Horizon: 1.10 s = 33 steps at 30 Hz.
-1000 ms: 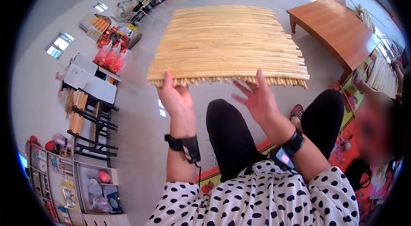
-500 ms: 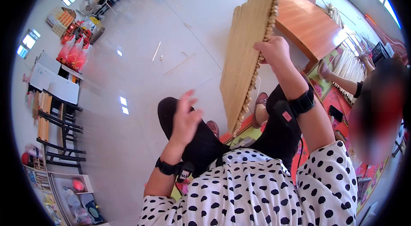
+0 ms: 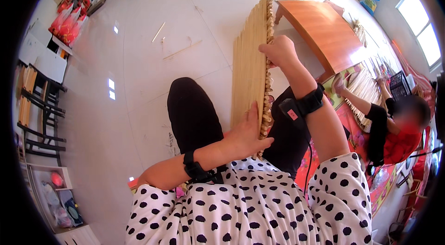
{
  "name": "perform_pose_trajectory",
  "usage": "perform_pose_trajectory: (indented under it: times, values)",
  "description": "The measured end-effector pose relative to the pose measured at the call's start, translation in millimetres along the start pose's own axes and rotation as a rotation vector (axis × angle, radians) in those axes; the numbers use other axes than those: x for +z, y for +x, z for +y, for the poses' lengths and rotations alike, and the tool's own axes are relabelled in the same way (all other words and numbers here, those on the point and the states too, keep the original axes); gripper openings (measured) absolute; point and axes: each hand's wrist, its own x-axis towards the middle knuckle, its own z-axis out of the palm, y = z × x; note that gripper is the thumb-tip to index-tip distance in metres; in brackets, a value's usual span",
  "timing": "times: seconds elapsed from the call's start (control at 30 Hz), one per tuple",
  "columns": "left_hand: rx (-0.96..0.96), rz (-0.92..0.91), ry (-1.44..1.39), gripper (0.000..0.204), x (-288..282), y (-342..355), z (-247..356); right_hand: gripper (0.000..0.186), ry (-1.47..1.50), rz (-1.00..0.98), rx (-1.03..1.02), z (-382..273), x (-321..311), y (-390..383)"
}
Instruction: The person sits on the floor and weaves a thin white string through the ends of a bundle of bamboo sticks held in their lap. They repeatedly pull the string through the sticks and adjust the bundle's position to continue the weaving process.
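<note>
Many slender stalks point(image 3: 242, 55) form a mat point(image 3: 245, 82), right fingers point(image 3: 264, 49) clamping its knobbly edge point(image 3: 268, 85), left fingers point(image 3: 253, 112) and thumb point(image 3: 265, 143) apart against it.

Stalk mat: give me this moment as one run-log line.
stalk mat: held, cut ends rightward | right hand: gripping that edge | left hand: against nearer end | wooden table: ahead, right
</note>
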Motion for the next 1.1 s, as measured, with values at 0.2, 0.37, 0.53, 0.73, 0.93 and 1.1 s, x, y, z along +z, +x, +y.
perform_pose_trajectory:
  times: [0.2, 0.37, 0.53, 0.73, 0.93, 1.1]
  values:
    - [-0.054, 0.032, -0.092, 0.106, -7, 16, 2, 0.030, 0.029, -0.001, -0.083, 6, 14, 16]
    - [-0.158, 0.099, -0.234, 0.097, -48, 30, 1, 0.036, -0.079, 0.340, -0.343, 26, 22, 6]
    - [-0.115, 0.261, -0.144, 0.088, -52, 48, -17, 0.038, 0.054, 0.017, -0.124, 41, 24, -37]
    - [0.003, 0.275, -0.107, 0.068, -55, 54, -12, 0.043, 0.402, -0.098, -0.008, 28, 47, -32]
    - [0.015, 0.264, -0.013, 0.053, -78, 62, 7, 0.037, 0.152, -0.085, -0.139, 5, 36, -16]
    - [0.113, 0.227, -0.029, 0.061, -65, 30, 24, 0.033, 0.050, -0.112, -0.185, 7, 12, -51]
